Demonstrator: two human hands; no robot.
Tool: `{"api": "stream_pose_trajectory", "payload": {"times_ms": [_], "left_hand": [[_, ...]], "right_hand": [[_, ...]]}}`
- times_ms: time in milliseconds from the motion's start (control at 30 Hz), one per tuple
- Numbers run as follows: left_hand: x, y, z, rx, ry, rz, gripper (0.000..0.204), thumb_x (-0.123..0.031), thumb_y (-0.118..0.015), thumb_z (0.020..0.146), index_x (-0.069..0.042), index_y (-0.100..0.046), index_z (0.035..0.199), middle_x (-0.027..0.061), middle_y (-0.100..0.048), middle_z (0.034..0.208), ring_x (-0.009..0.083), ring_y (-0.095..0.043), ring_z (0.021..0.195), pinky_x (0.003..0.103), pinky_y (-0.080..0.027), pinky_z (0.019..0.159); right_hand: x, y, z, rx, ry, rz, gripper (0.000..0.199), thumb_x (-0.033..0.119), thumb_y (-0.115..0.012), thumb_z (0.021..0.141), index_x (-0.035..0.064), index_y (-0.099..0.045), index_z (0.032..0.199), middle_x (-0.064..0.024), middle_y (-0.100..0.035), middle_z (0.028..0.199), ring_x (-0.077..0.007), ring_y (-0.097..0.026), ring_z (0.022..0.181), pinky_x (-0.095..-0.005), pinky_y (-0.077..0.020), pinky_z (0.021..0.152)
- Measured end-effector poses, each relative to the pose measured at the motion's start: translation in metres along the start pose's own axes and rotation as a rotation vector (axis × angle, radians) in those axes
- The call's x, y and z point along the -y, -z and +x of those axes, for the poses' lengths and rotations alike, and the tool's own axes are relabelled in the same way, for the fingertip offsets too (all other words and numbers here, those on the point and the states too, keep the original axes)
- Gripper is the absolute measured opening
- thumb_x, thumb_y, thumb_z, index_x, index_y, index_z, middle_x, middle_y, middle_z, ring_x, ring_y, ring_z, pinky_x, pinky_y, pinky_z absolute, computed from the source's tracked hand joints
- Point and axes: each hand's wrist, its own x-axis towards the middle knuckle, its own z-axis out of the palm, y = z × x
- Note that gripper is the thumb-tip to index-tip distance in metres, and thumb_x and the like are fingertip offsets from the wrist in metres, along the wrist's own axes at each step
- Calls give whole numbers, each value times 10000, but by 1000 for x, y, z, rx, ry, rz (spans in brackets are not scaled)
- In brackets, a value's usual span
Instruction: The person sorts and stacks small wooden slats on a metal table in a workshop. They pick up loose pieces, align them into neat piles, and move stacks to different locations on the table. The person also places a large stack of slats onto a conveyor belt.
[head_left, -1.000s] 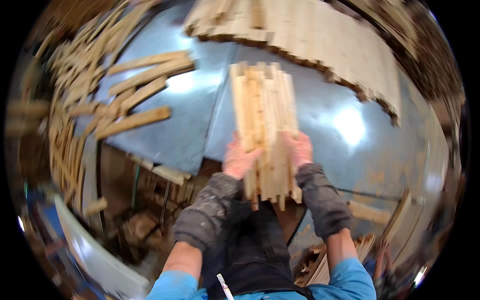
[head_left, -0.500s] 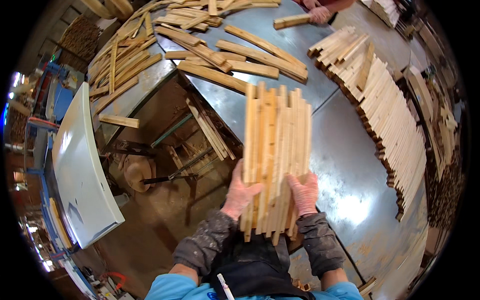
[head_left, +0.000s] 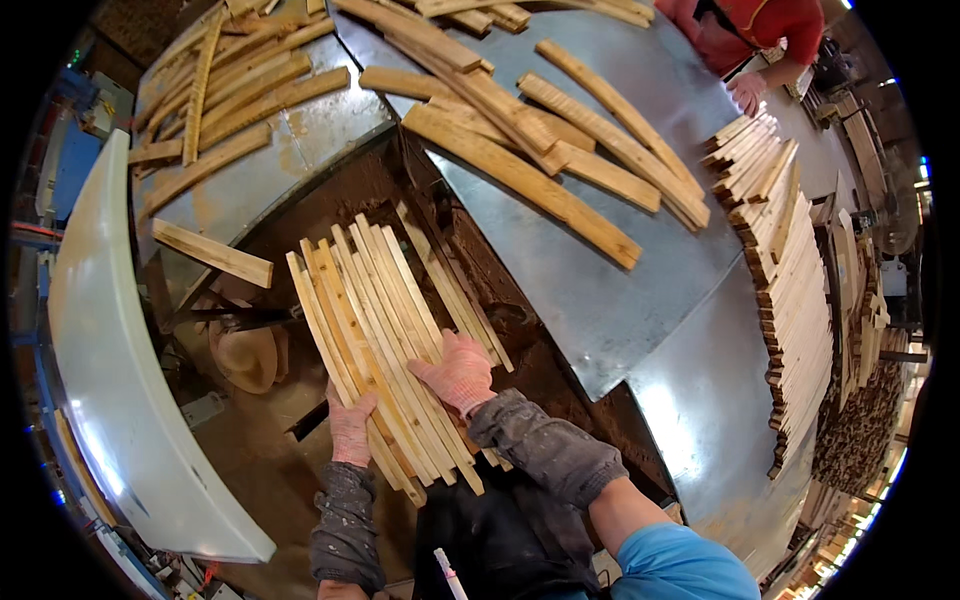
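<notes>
Between my two gloved hands is a bundle of long, narrow wood strips, side by side with uneven ends. My left hand grips the bundle's left edge, thumb on top. My right hand clasps its right side, thumb and palm over the upper face. The bundle is held in the air in front of my body, tilted with its far end to the left, over the gap between the metal tables. Fingers beneath the strips are hidden.
Loose boards lie across the metal table, with another board pile at far left. A long row of strips lines the right side. A white curved panel stands left. A co-worker's hand is at far right.
Both hands have carried the bundle left, from beside the table's edge to over the gap, and its far end now leans left. The co-worker's hand no longer holds a board and is by the strip row.
</notes>
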Motion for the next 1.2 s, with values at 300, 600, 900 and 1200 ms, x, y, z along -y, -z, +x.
{"api": "stream_pose_trajectory", "payload": {"times_ms": [300, 600, 900, 1200], "left_hand": [[36, 1, 164, 23, 128, 36, 887, -27, -796, 915, -24, -326, 1667, 177, -575, 1515, 275, -617, 1313, 411, -534, 1113], [104, 4, 235, 66, 134, 553, 790, -174, -787, 1001, -19, -366, 1651, 160, -638, 1470, 294, -632, 1300, 407, -528, 1117], [149, 1, 231, 376, 509, -17, 742, -412, -712, 1061, -49, -440, 1648, 133, -558, 1608, 313, -570, 1430, 488, -465, 1212], [14, -84, 90, 121, 2, 327, 678, -159, -616, 1072, -9, -342, 1674, 159, -555, 1577, 283, -569, 1355, 443, -432, 1177]], "right_hand": [[1, -59, 143, 2, -113, -40, 1047, 620, -712, 941, -87, -385, 1640, -340, -436, 1647, -451, -434, 1531, -457, -334, 1293], [-18, -67, 91, 213, -141, 48, 662, 442, -681, 1003, -4, -572, 1480, -311, -602, 1486, -456, -610, 1339, -483, -502, 1128], [-97, -74, -45, 335, -27, 241, 579, 443, -637, 1010, -31, -641, 1342, -287, -714, 1282, -473, -691, 1163, -506, -558, 1003], [-205, 52, -195, 69, -233, 787, 774, 420, -676, 1005, -72, -507, 1577, -261, -598, 1566, -374, -565, 1465, -408, -448, 1213]]}}
